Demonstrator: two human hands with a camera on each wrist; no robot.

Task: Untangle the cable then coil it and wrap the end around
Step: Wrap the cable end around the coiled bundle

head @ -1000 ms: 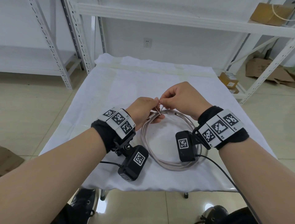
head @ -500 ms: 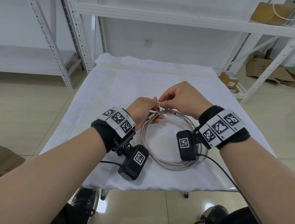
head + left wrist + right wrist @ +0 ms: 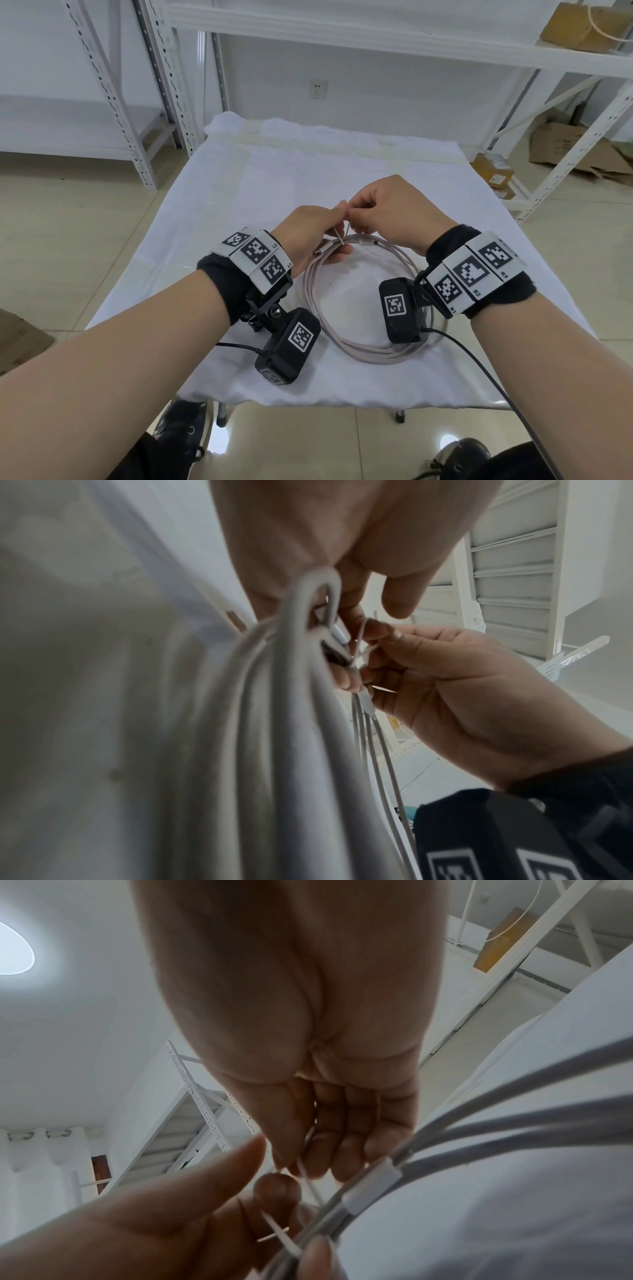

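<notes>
Left hand (image 3: 310,236) is gripping the far side of the coiled cable (image 3: 346,346). Right hand (image 3: 390,212) is pinching a thin white tie (image 3: 343,236) at that same spot, fingertips of both hands meeting there. Coil is lying flat on the desk (image 3: 274,164), stretching from the tie back toward the person. Likely next: cinching. Open cloth is lying beyond the tie; the near edge is sitting close to the coil.

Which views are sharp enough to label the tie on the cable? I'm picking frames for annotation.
Head view: evenly lit and sharp, the coiled cable crisp, straight shelving bowed by the wide lens. Left wrist view: near cable strands blurred, the right hand and thin tie fairly sharp. Right wrist view: the palm dim and soft, a ceiling light glaring at the left edge, the tie visible.
</notes>
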